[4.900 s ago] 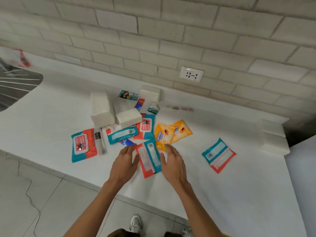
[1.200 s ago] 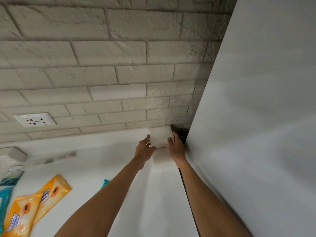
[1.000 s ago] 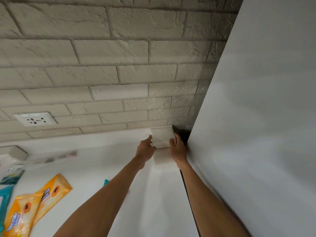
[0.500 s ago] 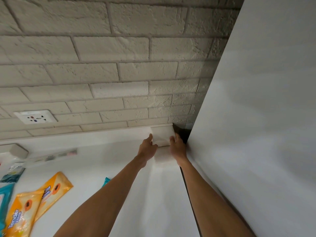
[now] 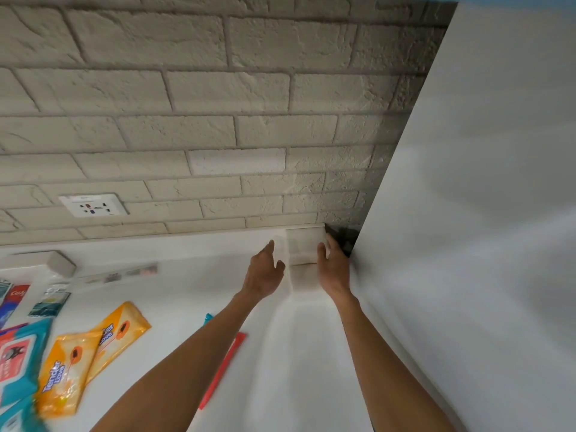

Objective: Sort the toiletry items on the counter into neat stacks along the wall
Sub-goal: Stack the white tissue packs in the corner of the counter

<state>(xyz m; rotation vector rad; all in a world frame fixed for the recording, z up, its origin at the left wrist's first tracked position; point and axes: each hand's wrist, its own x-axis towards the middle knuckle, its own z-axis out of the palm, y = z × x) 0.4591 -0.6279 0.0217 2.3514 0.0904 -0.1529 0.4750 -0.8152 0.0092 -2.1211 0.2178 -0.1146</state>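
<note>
- Head camera looks down along a white counter that runs back to a wall of pale painted brick. A tall plain white panel closes off the counter's right edge.
- A white wall socket sits low on the brick, above the back edge, toward the left.
- In the back right corner of the counter, a stack of two white packs lies one on the other, against the wall. A dark gap shows between it and the panel.
- The left hand is just beside the stack's left side, fingers loose and spread, holding nothing. Blur hides whether it touches.
- The right hand lies against the stack's right side, thumb on the front face, fingers laid straight rather than wrapped round.
- Both bare forearms reach in from the counter's front edge.
- A flat red-and-teal pack lies mid-counter, mostly hidden under the left forearm.
- Two orange packets overlap near the front left of the counter.
- A teal pack of wipes with a red label lies at the left edge, touching the orange packets and cut off by the frame.
- Farther back on the left are a small dark sachet and red and blue tubes, partly out of frame.
- A small white block sits by the back edge at the left.
- A narrow strip, too blurred to identify, lies along the back edge.
</note>
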